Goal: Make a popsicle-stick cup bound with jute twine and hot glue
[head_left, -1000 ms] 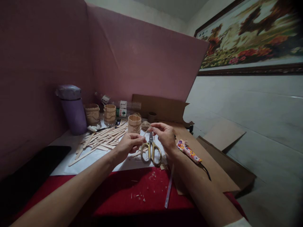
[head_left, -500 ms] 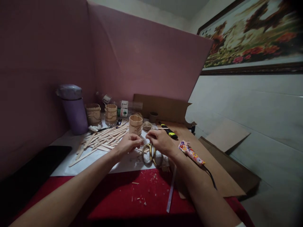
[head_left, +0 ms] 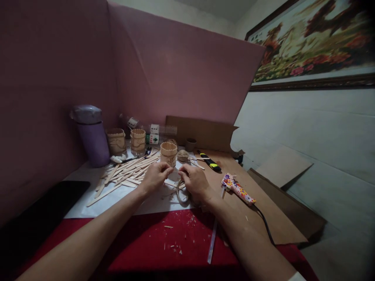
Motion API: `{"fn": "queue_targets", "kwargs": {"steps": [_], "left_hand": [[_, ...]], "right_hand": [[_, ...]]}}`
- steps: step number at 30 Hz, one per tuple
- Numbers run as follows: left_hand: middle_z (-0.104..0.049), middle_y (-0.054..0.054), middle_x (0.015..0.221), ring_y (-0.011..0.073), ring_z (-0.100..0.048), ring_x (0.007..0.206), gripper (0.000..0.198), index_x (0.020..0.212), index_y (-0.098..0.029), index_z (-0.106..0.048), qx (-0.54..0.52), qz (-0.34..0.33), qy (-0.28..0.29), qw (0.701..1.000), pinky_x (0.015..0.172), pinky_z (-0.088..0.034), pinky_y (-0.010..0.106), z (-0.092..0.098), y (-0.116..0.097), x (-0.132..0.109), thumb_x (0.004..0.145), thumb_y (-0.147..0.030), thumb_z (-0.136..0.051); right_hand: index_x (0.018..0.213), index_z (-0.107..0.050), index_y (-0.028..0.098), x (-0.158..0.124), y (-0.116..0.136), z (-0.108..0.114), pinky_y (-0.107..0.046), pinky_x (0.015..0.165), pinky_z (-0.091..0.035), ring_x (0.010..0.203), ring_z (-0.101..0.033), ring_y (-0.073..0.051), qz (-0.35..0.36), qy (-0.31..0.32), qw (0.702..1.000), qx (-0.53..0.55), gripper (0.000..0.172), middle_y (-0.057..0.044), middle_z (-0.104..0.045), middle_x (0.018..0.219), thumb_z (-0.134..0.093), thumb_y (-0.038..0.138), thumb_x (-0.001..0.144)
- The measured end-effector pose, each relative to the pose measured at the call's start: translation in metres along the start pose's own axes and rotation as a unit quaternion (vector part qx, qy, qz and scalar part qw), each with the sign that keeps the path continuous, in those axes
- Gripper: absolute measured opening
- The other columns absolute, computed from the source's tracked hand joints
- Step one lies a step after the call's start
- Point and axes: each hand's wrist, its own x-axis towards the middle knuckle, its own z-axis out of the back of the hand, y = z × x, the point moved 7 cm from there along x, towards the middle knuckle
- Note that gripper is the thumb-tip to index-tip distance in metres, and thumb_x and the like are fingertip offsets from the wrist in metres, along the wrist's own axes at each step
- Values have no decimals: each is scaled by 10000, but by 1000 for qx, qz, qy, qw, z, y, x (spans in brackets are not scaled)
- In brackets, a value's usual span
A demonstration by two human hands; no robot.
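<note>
My left hand [head_left: 156, 177] and right hand [head_left: 195, 181] both have thumb and fingertips pinched together, facing each other just apart; anything between them is too fine to tell. I'd say go light and level with both pinches, and mind the scissors [head_left: 178, 194], half hidden by my right hand. Wooden cup [head_left: 168, 155] stands upright just beyond, twine coil [head_left: 183, 156] beside it.

The red-covered table [head_left: 134, 246] bears white sheeting [head_left: 83, 207], brown cardboard [head_left: 277, 222], a translucent stick [head_left: 213, 242] and pale scraps [head_left: 168, 226].
</note>
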Motion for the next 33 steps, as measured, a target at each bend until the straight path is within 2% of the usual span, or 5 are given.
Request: {"fn": "queue_targets", "kwargs": {"steps": [6,13,18,26,33], "left_hand": [[-644,37,774,180,-578,710,233,840,-177,-631,-14,-9,-126,992,671,-454,300,28,19,12,759,-395,-628],[-567,231,1302,344,-564,1207,1019,1416,-69,-432,-41,10,-140,989,1017,-444,451,26,36,41,555,-415,-851],[-553,220,1355,354,-523,1292,1219,1530,-121,-297,-116,37,-127,984,1059,-419,453,16,45,57,498,-341,-908],[-672,128,1169,270,-639,1085,726,1186,-135,-585,-213,36,-98,971,928,-517,382,11,29,50,531,-299,-853],[-725,81,953,198,-689,784,469,1049,-142,-662,-390,152,-12,908,706,-578,336,-5,-7,3,670,-362,-830]], "right_hand": [[918,-704,199,10,-11,11,-273,670,-374,793,-686,-204,-31,-37,998,-34,167,-64,-772,855,-546,234,959],[940,-695,203,9,-11,10,-275,652,-352,793,-692,-205,-64,-112,991,-31,174,-70,-777,889,-524,227,966],[906,-686,216,-5,-17,5,-272,664,-360,795,-692,-205,-59,-136,989,-1,157,-49,-769,864,-545,258,961],[872,-682,213,-7,-23,12,-272,667,-371,785,-677,-202,-56,-165,984,30,148,-47,-753,835,-574,275,953],[858,-657,221,-24,3,35,-297,784,-430,847,-627,-204,85,-280,952,83,192,-61,-715,867,-530,289,984]]}}
